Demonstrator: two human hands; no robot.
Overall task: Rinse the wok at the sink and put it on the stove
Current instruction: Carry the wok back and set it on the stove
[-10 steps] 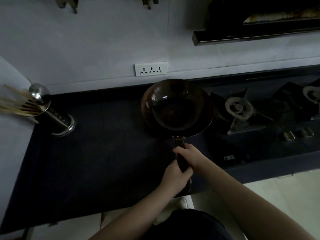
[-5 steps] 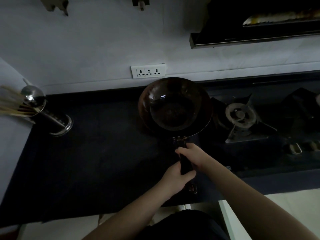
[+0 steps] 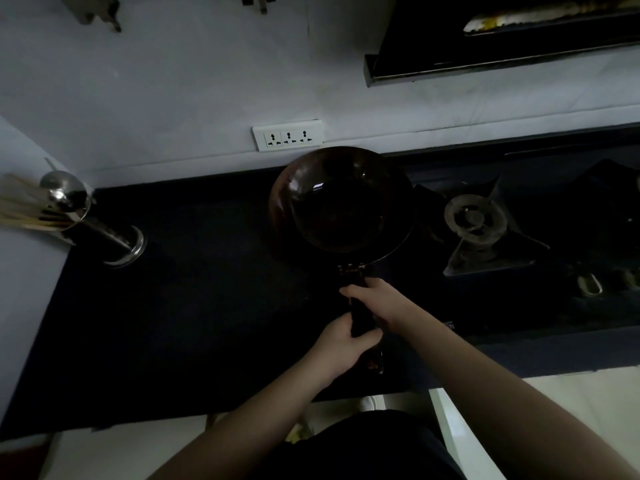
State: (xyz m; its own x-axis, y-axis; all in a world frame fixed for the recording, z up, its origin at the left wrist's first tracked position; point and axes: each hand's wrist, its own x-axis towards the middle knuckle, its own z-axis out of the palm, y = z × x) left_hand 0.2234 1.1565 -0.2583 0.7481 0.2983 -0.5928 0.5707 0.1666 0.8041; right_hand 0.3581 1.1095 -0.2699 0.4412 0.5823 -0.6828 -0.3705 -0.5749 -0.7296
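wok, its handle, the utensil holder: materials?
Wok: dark metal, likely seasoned steel or iron; glossy brownish inside with a sharp highlight.
Handle: matte black, possibly plastic or wood; riveted metal bracket at the rim.
Utensil holder: polished steel by its mirror shine; pale sticks inside look like bamboo.

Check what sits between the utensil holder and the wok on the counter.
Nothing shows there: in the head view, only bare dark countertop lies between the steel utensil holder and the wok, though the dim light could hide something small.

Wok left of burner
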